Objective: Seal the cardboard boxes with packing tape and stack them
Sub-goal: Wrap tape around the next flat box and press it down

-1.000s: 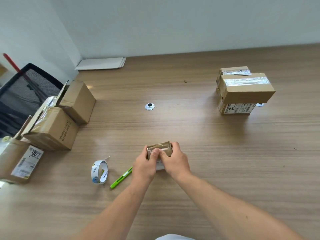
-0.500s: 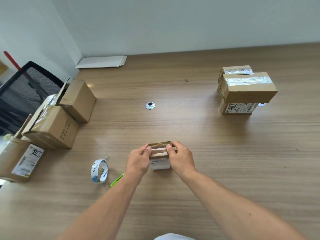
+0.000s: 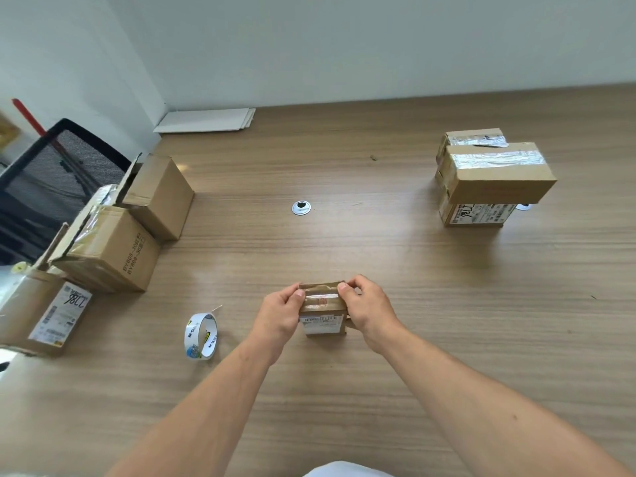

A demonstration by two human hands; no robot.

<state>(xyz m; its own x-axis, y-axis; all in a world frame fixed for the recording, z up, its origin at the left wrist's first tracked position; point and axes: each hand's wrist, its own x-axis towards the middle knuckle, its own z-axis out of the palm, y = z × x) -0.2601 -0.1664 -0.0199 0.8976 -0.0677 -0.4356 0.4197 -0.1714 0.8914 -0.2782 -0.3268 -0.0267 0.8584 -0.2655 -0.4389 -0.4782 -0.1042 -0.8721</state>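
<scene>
Small box (image 3: 322, 309) is sitting on the bench (image 3: 395, 380), low centre of view. Its white label is facing the camera and glossy tape is lying across its top. Left hand (image 3: 280, 316) is gripping the small box's left end, thumb pressing on the top edge and fingers curling round the side. Right hand (image 3: 370, 309) is doing the same on the right end. Both grips are closed on the small box, and the thumbs are lying on the taped top with a gap between them.

Tape roll (image 3: 202, 335) is standing on edge just left of the small box, with a loose end sticking up. Grommet (image 3: 301, 207) is sitting in the bench beyond the small box. Sealed stack (image 3: 495, 173) is standing well right of and beyond the small box: a taped box is resting on a labelled one, with a second taped box just behind. Three open boxes (image 3: 110, 249) are sitting well left of the small box, close together along the bench edge, flaps up. Flat white sheets (image 3: 206, 119) are lying by the wall, beyond and left of the small box. Mesh chair (image 3: 51, 173) is standing farthest left of the small box, off the bench.
</scene>
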